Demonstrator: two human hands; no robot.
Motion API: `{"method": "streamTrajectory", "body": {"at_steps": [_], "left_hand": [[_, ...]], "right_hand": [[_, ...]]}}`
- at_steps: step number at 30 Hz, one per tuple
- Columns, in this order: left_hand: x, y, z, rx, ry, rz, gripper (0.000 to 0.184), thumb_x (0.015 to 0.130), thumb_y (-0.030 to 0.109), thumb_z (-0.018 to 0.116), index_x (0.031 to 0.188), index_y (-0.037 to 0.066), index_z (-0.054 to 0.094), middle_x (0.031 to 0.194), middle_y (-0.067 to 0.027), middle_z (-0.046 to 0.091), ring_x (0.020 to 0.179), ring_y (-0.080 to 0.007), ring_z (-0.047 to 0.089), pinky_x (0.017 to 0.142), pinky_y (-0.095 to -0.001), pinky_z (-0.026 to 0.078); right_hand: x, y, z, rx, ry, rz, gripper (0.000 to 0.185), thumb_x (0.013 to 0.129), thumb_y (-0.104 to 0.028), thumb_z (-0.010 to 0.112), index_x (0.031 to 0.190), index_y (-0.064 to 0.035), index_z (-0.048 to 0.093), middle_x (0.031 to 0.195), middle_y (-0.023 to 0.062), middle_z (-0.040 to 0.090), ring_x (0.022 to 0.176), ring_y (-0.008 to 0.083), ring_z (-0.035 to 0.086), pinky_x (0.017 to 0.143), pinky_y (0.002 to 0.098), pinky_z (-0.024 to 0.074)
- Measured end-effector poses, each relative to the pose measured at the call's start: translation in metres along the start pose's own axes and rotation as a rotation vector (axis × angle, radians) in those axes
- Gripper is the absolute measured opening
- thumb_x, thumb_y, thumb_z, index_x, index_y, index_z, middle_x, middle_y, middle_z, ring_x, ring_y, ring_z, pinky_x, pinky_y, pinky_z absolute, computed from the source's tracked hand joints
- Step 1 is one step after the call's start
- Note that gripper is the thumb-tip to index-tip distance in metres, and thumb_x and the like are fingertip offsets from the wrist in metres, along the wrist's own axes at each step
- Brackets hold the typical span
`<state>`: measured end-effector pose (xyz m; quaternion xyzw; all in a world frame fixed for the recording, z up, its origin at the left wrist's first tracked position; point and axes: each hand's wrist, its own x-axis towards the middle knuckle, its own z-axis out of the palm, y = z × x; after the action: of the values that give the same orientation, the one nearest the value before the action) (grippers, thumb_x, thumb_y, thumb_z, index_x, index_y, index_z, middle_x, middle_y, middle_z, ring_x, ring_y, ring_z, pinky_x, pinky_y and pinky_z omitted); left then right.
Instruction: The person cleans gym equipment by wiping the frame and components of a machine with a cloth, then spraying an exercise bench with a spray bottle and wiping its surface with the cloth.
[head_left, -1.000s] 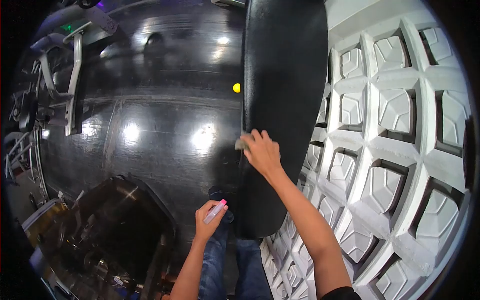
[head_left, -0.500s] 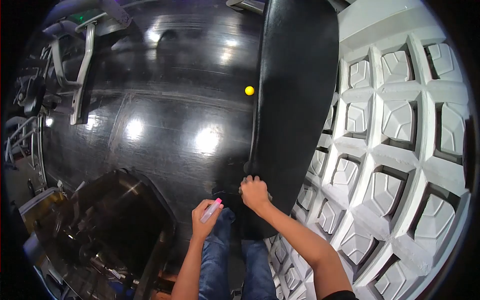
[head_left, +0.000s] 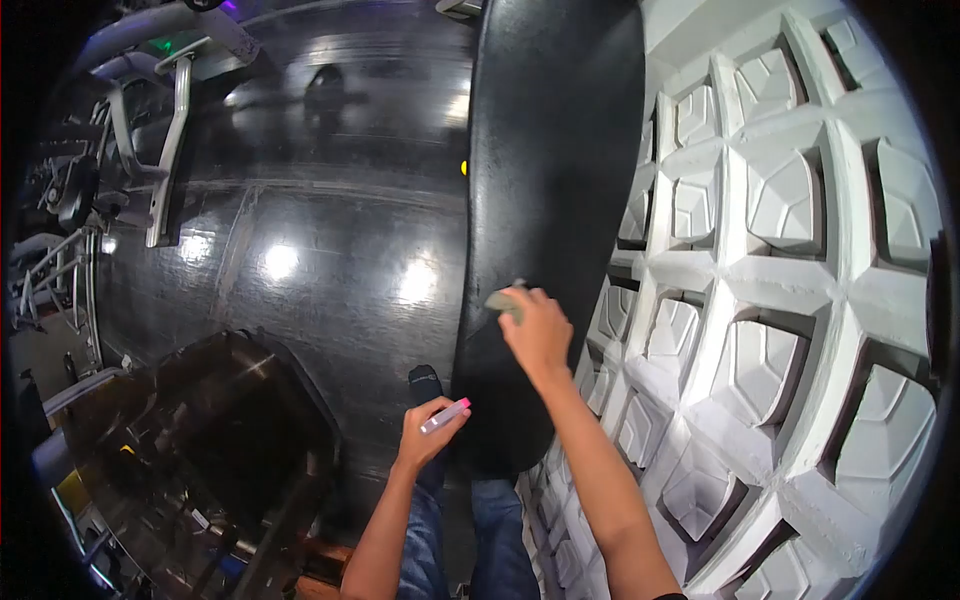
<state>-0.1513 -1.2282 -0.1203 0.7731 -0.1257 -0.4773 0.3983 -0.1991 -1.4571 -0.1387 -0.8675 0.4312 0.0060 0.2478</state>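
Note:
A small clear bottle with a pink cap (head_left: 442,417) is held in my left hand (head_left: 424,438), fingers wrapped round it, close to the near end of a long black padded board (head_left: 560,130). My right hand (head_left: 541,338) is over the board's lower middle, closed on a grey-green cloth (head_left: 506,304) that pokes out past the fingertips. The cloth seems to touch the black surface; a slightly darker patch lies just below it. Part of the cloth is hidden by my fingers.
A white wall of recessed blocks (head_left: 735,270) runs along the right. A yellow ball (head_left: 465,168) shows partly behind the board's left edge. Metal gym frames (head_left: 170,150) stand on the black floor (head_left: 330,230) at upper left, a dark glossy machine cover (head_left: 250,410) at lower left.
My right hand has moved up the board from its near left edge, with the cloth now showing. My left hand and bottle have shifted slightly right. The view has shifted, and the board covers more of the ball.

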Motion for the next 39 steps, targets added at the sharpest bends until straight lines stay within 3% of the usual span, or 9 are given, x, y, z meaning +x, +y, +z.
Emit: {"method": "streamTrajectory", "body": {"at_steps": [4, 7, 8, 13, 18, 23, 28, 33, 39], "left_hand": [[0.018, -0.019, 0.045, 0.027, -0.174, -0.151, 0.032, 0.083, 0.036, 0.076, 0.083, 0.004, 0.073, 0.067, -0.0041, 0.067, 0.054, -0.0098, 0.059, 0.052, -0.0268, 0.046], [0.046, -0.053, 0.073, -0.112, -0.34, -0.16, 0.033, 0.082, 0.037, 0.077, 0.081, 0.004, 0.073, 0.067, -0.003, 0.068, 0.051, -0.0097, 0.058, 0.048, -0.0263, 0.045], [0.054, -0.056, 0.079, -0.113, -0.356, -0.125, 0.028, 0.085, 0.031, 0.074, 0.08, 0.003, 0.072, 0.071, -0.003, 0.068, 0.056, -0.0105, 0.061, 0.05, -0.0253, 0.047], [0.054, -0.038, 0.09, -0.258, -0.218, -0.292, 0.041, 0.086, 0.041, 0.073, 0.079, 0.0, 0.075, 0.064, -0.0051, 0.068, 0.043, -0.0096, 0.055, 0.038, -0.0236, 0.04], [0.06, -0.06, 0.093, -0.174, -0.194, -0.309, 0.042, 0.089, 0.041, 0.069, 0.079, 0.0, 0.075, 0.059, -0.0061, 0.067, 0.038, -0.0105, 0.053, 0.036, -0.025, 0.04], [0.061, -0.06, 0.091, -0.159, -0.227, -0.234, 0.039, 0.089, 0.038, 0.07, 0.078, 0.001, 0.075, 0.058, -0.0064, 0.066, 0.039, -0.0115, 0.054, 0.036, -0.0253, 0.04], [0.062, -0.054, 0.09, -0.118, -0.223, -0.306, 0.037, 0.089, 0.036, 0.07, 0.08, 0.001, 0.076, 0.059, -0.0068, 0.066, 0.039, -0.0117, 0.054, 0.035, -0.0255, 0.04], [0.061, -0.057, 0.089, -0.141, -0.233, -0.287, 0.038, 0.09, 0.036, 0.069, 0.08, 0.0, 0.076, 0.059, -0.0066, 0.066, 0.038, -0.0114, 0.053, 0.035, -0.025, 0.039], [0.06, -0.055, 0.088, -0.139, -0.235, -0.283, 0.039, 0.091, 0.036, 0.068, 0.08, -0.001, 0.075, 0.058, -0.0067, 0.065, 0.038, -0.0114, 0.052, 0.035, -0.025, 0.039]], "right_hand": [[-0.037, -0.009, 0.033, -0.024, -0.249, -0.194, 0.038, 0.076, -0.022, 0.076, 0.113, -0.0223, 0.067, 0.111, 0.0044, 0.062, 0.1, 0.029, 0.063, 0.078, 0.0424, 0.057], [-0.045, 0.007, 0.03, -0.013, -0.291, -0.202, 0.037, 0.076, -0.021, 0.077, 0.112, -0.0243, 0.069, 0.112, 0.0043, 0.063, 0.101, 0.0288, 0.063, 0.078, 0.0428, 0.0569], [-0.042, 0.018, 0.018, -0.015, -0.266, -0.142, 0.036, 0.075, -0.021, 0.077, 0.111, -0.0251, 0.07, 0.109, 0.0043, 0.064, 0.099, 0.0285, 0.064, 0.078, 0.0431, 0.0564], [-0.021, 0.09, -0.014, 0.107, 0.098, 0.113, 0.033, 0.076, -0.021, 0.074, 0.109, -0.0266, 0.071, 0.097, 0.0064, 0.063, 0.092, 0.031, 0.063, 0.078, 0.0451, 0.0529], [-0.034, 0.078, -0.008, 0.216, 0.152, 0.249, 0.038, 0.078, -0.019, 0.075, 0.114, -0.0277, 0.069, 0.099, 0.0068, 0.061, 0.095, 0.0318, 0.061, 0.08, 0.0458, 0.0516], [-0.086, 0.051, 0.023, 0.211, -0.195, 0.145, 0.039, 0.077, -0.021, 0.076, 0.114, -0.0306, 0.069, 0.111, 0.0039, 0.058, 0.101, 0.0283, 0.061, 0.08, 0.0455, 0.0538], [-0.07, 0.087, 0.001, 0.209, -0.016, 0.228, 0.033, 0.075, -0.023, 0.076, 0.107, -0.0294, 0.073, 0.094, 0.0085, 0.067, 0.091, 0.032, 0.066, 0.079, 0.0437, 0.0534], [-0.028, 0.116, -0.028, 0.183, 0.197, 0.337, 0.034, 0.083, -0.023, 0.069, 0.117, -0.0254, 0.068, 0.1, 0.0115, 0.066, 0.096, 0.0345, 0.064, 0.083, 0.046, 0.0509], [-0.073, 0.114, 0.01, 0.428, 0.334, 0.348, 0.033, 0.09, -0.023, 0.063, 0.122, -0.0194, 0.063, 0.114, 0.0135, 0.065, 0.106, 0.0356, 0.062, 0.089, 0.0437, 0.0488]]}}
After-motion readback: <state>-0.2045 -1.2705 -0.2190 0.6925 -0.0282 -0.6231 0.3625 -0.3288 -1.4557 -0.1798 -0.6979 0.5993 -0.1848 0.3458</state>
